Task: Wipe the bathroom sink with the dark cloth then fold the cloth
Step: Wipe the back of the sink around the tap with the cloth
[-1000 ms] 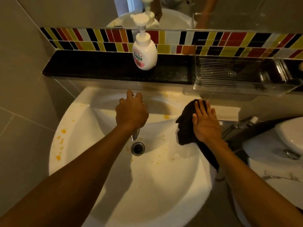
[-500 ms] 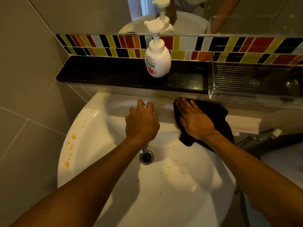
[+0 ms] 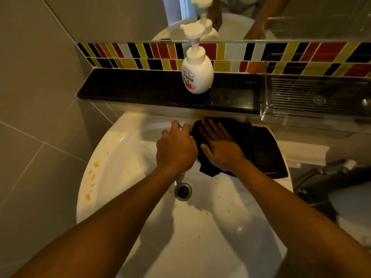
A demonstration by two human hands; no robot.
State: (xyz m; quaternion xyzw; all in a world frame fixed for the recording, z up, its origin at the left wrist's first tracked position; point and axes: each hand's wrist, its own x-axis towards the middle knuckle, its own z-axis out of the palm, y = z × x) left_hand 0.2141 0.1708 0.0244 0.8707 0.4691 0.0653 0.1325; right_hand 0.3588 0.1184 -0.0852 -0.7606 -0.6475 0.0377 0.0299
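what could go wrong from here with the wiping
1. The orange stains sit on the sink's left rim, far from the dark cloth at the back right, so they may get missed.
2. The left hand covers the faucet right beside the flat right hand; the wipe could bump it or skip around the base.
3. The cloth's right edge overhangs the rim and might slip off.
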